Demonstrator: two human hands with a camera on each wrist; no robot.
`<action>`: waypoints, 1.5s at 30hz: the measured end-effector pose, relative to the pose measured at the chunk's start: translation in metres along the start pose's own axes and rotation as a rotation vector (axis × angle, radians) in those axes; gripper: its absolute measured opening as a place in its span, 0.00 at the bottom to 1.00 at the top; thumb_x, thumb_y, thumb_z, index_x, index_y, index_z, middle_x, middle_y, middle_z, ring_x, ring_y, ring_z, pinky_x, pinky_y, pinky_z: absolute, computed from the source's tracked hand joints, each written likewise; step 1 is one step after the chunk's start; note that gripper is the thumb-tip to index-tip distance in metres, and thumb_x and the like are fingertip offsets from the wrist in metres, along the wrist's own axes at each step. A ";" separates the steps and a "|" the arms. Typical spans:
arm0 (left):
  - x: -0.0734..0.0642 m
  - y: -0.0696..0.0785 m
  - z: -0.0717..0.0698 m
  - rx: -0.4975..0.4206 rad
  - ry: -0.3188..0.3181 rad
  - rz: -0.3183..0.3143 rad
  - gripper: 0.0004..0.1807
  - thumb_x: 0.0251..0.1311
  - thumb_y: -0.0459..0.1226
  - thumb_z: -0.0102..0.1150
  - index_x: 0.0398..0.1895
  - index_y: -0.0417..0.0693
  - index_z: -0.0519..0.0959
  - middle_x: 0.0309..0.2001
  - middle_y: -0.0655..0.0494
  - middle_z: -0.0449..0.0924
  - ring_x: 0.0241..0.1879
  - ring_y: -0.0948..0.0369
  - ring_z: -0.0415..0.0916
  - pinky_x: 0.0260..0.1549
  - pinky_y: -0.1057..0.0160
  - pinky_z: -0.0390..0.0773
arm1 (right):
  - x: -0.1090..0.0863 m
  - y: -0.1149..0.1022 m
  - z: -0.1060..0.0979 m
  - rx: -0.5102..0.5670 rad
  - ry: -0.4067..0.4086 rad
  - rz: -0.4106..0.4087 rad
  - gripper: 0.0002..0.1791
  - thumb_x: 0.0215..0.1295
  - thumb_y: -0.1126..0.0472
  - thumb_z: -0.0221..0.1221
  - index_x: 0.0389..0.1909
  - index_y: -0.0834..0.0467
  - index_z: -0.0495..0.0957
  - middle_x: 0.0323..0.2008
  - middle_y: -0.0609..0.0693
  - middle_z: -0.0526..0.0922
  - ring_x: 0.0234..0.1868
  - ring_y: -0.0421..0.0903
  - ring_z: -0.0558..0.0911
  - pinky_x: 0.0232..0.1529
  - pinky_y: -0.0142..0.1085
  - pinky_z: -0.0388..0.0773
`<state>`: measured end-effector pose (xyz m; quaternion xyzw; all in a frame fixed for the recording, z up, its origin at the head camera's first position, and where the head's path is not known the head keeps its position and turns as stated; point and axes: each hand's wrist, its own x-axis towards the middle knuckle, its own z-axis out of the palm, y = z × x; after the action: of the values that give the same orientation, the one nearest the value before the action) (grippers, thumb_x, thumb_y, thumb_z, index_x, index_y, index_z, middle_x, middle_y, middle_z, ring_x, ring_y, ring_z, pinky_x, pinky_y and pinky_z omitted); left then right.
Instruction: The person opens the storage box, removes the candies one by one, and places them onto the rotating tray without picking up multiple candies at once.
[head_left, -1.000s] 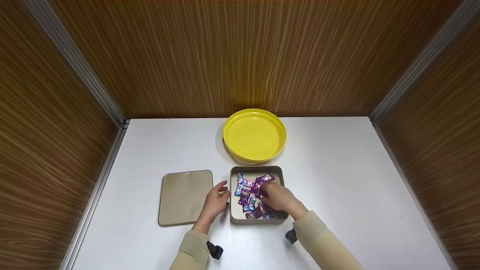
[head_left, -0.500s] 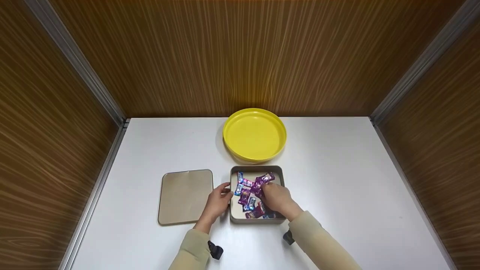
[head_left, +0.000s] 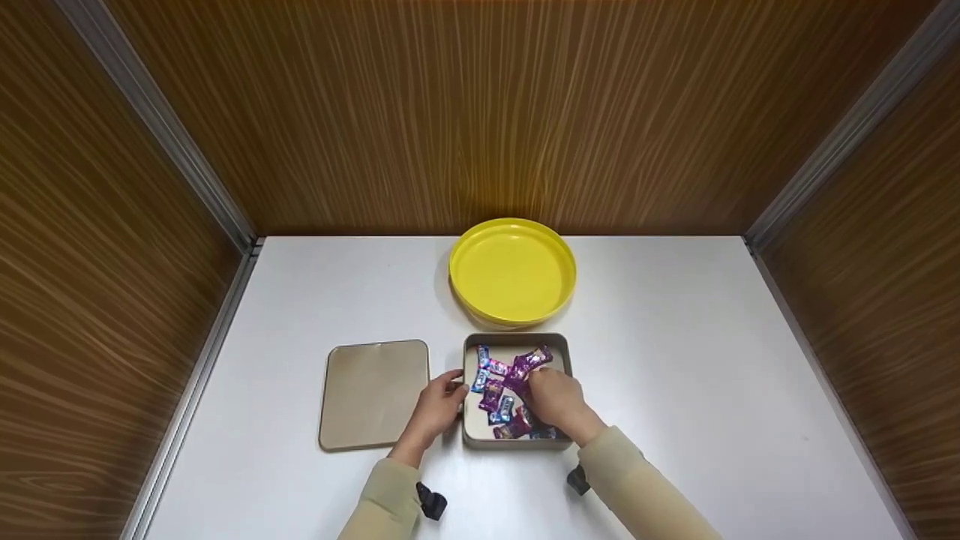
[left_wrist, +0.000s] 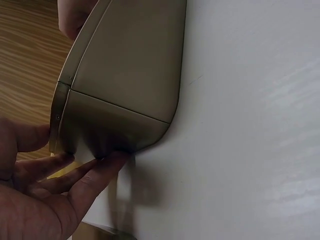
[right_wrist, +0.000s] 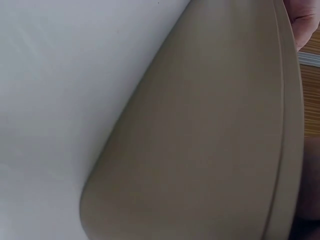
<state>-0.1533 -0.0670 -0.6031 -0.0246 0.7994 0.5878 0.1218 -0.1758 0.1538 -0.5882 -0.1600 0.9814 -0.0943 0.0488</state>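
A square beige tin box (head_left: 517, 444) stands on the table, holding several wrapped candies (head_left: 492, 394) in purple, blue and pink. My left hand (head_left: 439, 405) holds its left side. In the left wrist view, the fingertips (left_wrist: 117, 156) press the outer wall and the thumb lies at the rim. My right hand (head_left: 556, 397) is down inside the box on the right, fingers curled at purple-wrapped candies (head_left: 517, 377). The back of that hand hides its fingertips. In the right wrist view the box wall (right_wrist: 200, 130) covers most of that hand.
A matching beige lid (head_left: 375, 394) lies flat on the white table (head_left: 675, 360), left of the box. Behind the box stands a round yellow tray (head_left: 513, 274). Wood-grain panels (head_left: 480, 112) enclose the back and both sides.
My left hand has moved right and come up against the box's left side. My right hand has curled tighter and shifted slightly while staying among the candies. The lid and yellow tray have stayed put.
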 end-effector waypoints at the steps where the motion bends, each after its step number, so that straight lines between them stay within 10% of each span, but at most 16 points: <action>1: 0.000 0.000 0.000 -0.003 -0.005 -0.003 0.23 0.71 0.32 0.50 0.66 0.30 0.67 0.51 0.39 0.77 0.51 0.49 0.76 0.48 0.54 0.78 | 0.000 0.000 0.000 0.005 0.002 0.002 0.09 0.61 0.61 0.64 0.27 0.63 0.80 0.22 0.55 0.79 0.24 0.52 0.80 0.25 0.48 0.81; 15: 0.002 -0.001 -0.001 -0.071 -0.056 -0.020 0.24 0.72 0.31 0.48 0.68 0.29 0.63 0.53 0.36 0.75 0.51 0.47 0.76 0.45 0.56 0.80 | -0.003 0.001 -0.003 0.119 -0.035 -0.016 0.10 0.60 0.59 0.68 0.35 0.61 0.79 0.25 0.52 0.82 0.28 0.50 0.82 0.31 0.45 0.82; 28: 0.001 -0.002 0.002 -0.050 -0.039 -0.023 0.24 0.72 0.31 0.48 0.68 0.28 0.63 0.56 0.35 0.74 0.54 0.48 0.74 0.52 0.55 0.77 | -0.001 0.011 -0.019 0.460 -0.032 -0.012 0.11 0.57 0.67 0.68 0.41 0.63 0.84 0.36 0.54 0.86 0.38 0.50 0.85 0.45 0.47 0.81; 45: 0.001 -0.002 0.000 -0.046 -0.048 -0.022 0.24 0.72 0.32 0.48 0.68 0.29 0.63 0.55 0.37 0.75 0.55 0.48 0.74 0.50 0.55 0.78 | 0.024 0.025 -0.047 0.741 -0.022 0.137 0.16 0.60 0.68 0.65 0.50 0.61 0.83 0.41 0.53 0.86 0.37 0.46 0.84 0.38 0.40 0.82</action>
<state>-0.1534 -0.0674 -0.6055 -0.0221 0.7822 0.6051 0.1470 -0.2117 0.1776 -0.5492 -0.0666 0.8884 -0.4380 0.1202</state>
